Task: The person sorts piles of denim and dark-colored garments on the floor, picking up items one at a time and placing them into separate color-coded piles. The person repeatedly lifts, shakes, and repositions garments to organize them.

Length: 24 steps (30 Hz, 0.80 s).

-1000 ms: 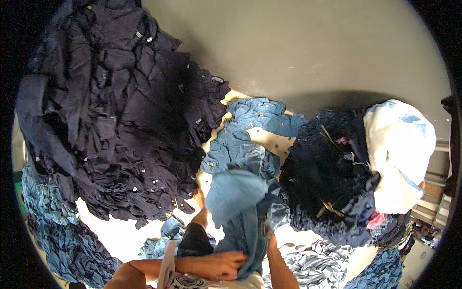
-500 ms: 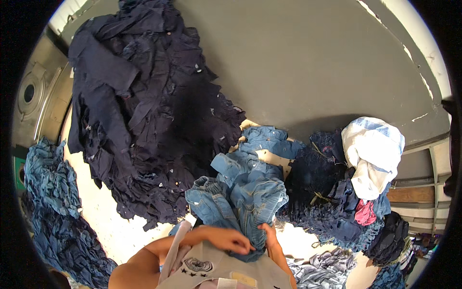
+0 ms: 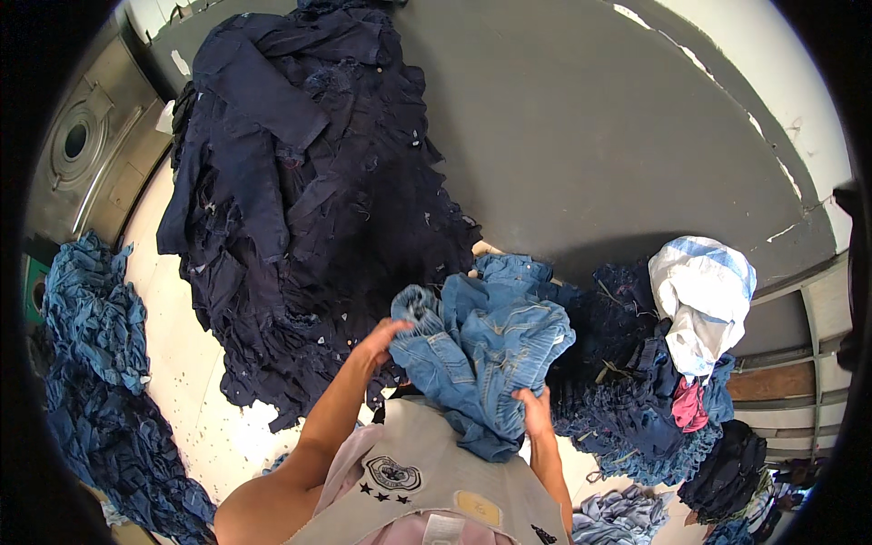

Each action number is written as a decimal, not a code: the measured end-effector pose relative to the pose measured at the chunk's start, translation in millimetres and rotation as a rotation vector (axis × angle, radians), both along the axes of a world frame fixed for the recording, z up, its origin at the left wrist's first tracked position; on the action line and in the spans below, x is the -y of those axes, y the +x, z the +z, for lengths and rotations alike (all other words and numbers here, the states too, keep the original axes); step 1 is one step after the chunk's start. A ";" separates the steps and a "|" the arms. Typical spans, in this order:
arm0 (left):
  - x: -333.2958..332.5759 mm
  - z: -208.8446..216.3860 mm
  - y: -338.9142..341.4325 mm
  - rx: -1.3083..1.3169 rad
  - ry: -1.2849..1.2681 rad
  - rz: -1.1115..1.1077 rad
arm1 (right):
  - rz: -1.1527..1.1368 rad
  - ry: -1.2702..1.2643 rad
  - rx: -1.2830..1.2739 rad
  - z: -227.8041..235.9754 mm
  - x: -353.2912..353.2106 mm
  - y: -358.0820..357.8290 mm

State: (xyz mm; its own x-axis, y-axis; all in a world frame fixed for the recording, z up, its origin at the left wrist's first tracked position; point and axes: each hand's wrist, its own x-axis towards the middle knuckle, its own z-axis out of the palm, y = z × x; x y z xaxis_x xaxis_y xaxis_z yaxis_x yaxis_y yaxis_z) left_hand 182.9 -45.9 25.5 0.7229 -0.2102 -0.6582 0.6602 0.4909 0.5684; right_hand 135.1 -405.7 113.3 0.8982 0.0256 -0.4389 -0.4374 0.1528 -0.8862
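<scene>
Light-blue jeans (image 3: 481, 354) with gathered, elasticated edges are bunched up in front of my body. My left hand (image 3: 385, 341) grips them at their far left, next to a gathered opening, with the thumb and fingers closed on the cloth. On the near right side, my right hand (image 3: 534, 411) holds another part of the same jeans, its thumb lying on top and the other fingers partly hidden. Just beyond lies another piece of blue denim (image 3: 513, 269), partly covered by the jeans.
A tall heap of dark navy garments (image 3: 309, 200) rises at the left and ahead. Right of the jeans is a dark denim pile (image 3: 618, 400) with a white sack (image 3: 699, 291) and a pink cloth (image 3: 689, 405). More denim (image 3: 95, 309) lies far left, near a metal machine (image 3: 77, 141).
My left hand has moved from the jeans' near end out to their far left edge and taken hold there. The jeans are now spread wider. My right hand keeps its grip.
</scene>
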 end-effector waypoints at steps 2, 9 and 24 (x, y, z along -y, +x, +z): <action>-18.6 16.2 22.4 0.104 -0.227 0.189 | -0.160 -0.356 -0.051 -6.6 13.4 19.4; -62.3 115.1 60.0 0.528 0.107 -0.015 | -0.257 -0.343 0.156 8.4 103.2 33.8; 142.4 173.0 -54.6 0.791 0.747 -0.569 | 0.339 -0.142 0.268 9.1 50.6 -12.1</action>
State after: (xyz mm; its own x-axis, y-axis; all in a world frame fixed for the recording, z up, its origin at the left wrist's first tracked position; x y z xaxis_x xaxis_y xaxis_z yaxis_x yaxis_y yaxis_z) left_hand 128.3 -188.3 198.5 0.9061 -0.3855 -0.1744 0.0201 -0.3725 0.9278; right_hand 122.9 -456.3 122.4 0.9318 0.2942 -0.2126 -0.1944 -0.0903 -0.9768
